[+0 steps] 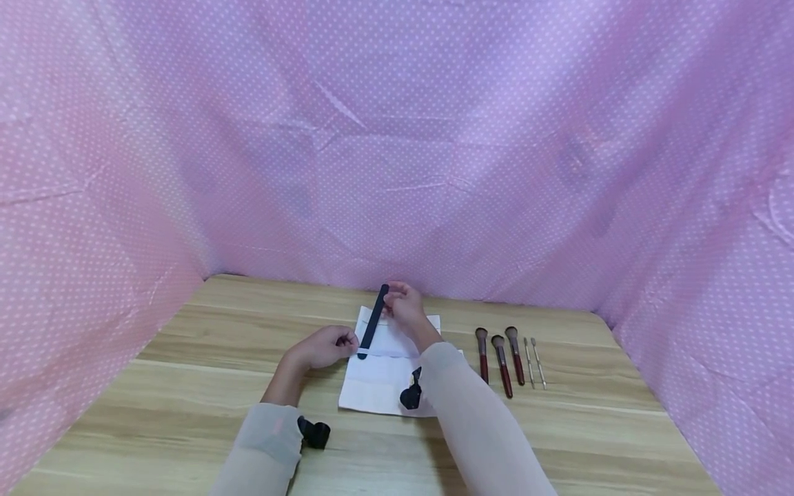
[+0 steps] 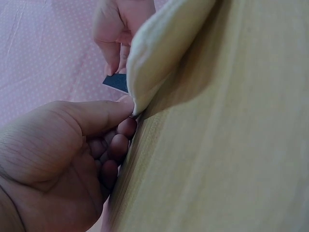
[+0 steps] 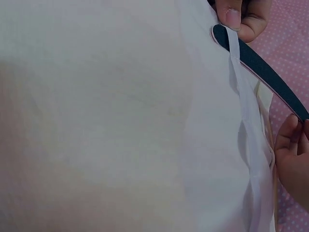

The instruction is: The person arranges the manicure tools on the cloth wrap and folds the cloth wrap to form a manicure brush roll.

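Note:
A white cloth organizer (image 1: 378, 386) lies unrolled on the table, with a narrow elastic band (image 3: 247, 111) sewn across it in loops. My right hand (image 1: 406, 306) pinches the far part of a long black nail file (image 1: 375, 320). The file's near end passes under the band's left loop and pokes out just past it, as the right wrist view shows. At the organizer's left edge, my left hand (image 1: 327, 346) pinches the cloth beside that loop between thumb and fingers. In the left wrist view the lifted cloth edge (image 2: 154, 48) hides most of the file.
Three makeup brushes (image 1: 502, 365) with dark red handles lie to the right of the organizer. Beside them are two thin metal tools (image 1: 535, 364). Pink dotted fabric (image 1: 397, 172) hangs around the back and sides of the wooden table (image 1: 186, 386).

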`<state>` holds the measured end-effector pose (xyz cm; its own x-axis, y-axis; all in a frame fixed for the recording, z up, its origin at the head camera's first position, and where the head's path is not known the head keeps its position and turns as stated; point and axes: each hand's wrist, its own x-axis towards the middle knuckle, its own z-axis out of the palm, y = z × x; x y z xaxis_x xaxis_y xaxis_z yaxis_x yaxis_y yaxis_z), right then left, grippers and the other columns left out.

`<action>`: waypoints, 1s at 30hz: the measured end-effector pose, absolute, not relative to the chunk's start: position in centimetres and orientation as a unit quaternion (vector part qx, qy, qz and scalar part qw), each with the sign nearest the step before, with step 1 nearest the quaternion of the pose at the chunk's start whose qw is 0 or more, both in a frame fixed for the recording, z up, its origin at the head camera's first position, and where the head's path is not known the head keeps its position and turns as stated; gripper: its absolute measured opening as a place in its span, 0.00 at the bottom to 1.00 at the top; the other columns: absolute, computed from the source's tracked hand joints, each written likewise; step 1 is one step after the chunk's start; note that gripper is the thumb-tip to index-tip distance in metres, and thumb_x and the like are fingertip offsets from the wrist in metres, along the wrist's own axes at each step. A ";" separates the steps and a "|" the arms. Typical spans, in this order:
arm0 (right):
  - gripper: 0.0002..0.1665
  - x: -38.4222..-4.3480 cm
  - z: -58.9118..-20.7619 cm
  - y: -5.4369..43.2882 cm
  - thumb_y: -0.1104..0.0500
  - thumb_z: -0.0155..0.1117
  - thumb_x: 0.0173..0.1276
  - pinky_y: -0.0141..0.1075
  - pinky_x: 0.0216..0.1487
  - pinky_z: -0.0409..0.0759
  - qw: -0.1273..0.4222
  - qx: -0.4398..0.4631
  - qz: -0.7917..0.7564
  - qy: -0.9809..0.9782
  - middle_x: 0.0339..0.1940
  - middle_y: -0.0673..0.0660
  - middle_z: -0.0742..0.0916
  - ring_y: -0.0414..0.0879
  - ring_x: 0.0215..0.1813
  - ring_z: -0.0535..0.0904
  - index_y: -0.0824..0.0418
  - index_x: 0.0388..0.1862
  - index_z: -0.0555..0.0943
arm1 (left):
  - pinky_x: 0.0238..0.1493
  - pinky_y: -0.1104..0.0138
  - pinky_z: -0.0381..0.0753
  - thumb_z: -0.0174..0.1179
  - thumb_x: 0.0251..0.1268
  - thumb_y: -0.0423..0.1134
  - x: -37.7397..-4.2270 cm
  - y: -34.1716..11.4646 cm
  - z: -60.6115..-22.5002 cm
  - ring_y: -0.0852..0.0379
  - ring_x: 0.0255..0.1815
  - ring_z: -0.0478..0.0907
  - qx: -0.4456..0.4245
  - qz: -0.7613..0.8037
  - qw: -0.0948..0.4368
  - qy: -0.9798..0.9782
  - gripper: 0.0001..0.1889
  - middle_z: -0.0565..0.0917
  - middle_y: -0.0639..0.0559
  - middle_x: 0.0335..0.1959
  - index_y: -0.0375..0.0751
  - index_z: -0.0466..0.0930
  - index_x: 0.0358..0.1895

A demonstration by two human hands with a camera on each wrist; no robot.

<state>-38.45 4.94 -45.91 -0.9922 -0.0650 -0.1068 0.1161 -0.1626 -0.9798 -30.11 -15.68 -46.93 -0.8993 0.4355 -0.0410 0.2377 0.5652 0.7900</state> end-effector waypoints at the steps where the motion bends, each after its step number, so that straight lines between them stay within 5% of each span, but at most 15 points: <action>1: 0.24 -38.4 -46.0 4.9 0.78 0.55 0.71 0.33 0.37 0.80 0.062 0.015 -0.759 0.648 0.42 0.59 0.81 0.46 0.37 0.79 0.66 0.63 0.77 | 0.43 0.61 0.74 0.55 0.73 0.28 -30.1 -15.7 -46.9 0.55 0.37 0.73 0.192 0.425 0.117 0.877 0.07 0.79 0.52 0.33 0.40 0.82 0.39; 8: 0.26 -38.2 -46.5 5.0 0.77 0.56 0.72 0.31 0.39 0.83 0.087 -0.007 -0.715 0.693 0.45 0.58 0.82 0.46 0.39 0.81 0.66 0.67 0.76 | 0.43 0.61 0.74 0.54 0.73 0.27 -30.0 -15.6 -46.9 0.55 0.37 0.74 0.187 0.431 0.121 0.874 0.07 0.79 0.52 0.33 0.39 0.81 0.39; 16: 0.22 -37.9 -46.4 5.2 0.78 0.58 0.69 0.35 0.47 0.84 0.114 -0.046 -0.676 0.727 0.44 0.58 0.83 0.46 0.43 0.82 0.69 0.61 0.79 | 0.43 0.60 0.74 0.54 0.74 0.27 -29.9 -15.6 -46.9 0.55 0.37 0.74 0.193 0.429 0.116 0.875 0.07 0.79 0.52 0.33 0.40 0.81 0.39; 30: 0.18 -37.1 -46.2 6.1 0.68 0.70 0.65 0.35 0.51 0.74 0.133 -0.146 -0.551 0.811 0.45 0.56 0.86 0.45 0.47 0.79 0.64 0.54 0.83 | 0.43 0.61 0.74 0.53 0.74 0.27 -29.7 -15.6 -47.0 0.55 0.37 0.73 0.194 0.432 0.114 0.873 0.07 0.78 0.52 0.32 0.40 0.80 0.39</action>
